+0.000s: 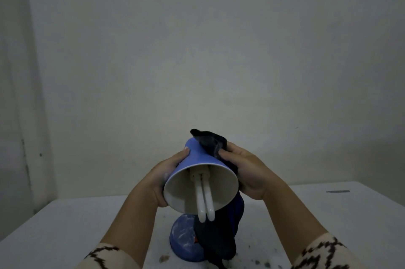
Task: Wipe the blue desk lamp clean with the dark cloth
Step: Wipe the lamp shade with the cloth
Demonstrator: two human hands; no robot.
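Note:
The blue desk lamp's cone shade (197, 159) is tilted toward me, its white inside and a white twin-tube bulb (205, 198) showing. Its round blue base (183, 238), streaked with white dust, stands on the white table (65, 225). My left hand (162, 176) grips the shade's left side. My right hand (247, 172) presses the dark cloth (211, 140) against the shade's upper right side. The cloth drapes over the shade's narrow end and hangs down past the rim, covering the right part of the base. The lamp's neck is hidden.
A pale wall (197, 49) rises right behind the table. Dark crumbs of dirt (260, 263) lie on the table around the base. A small dark strip (337, 191) lies at the far right of the tabletop.

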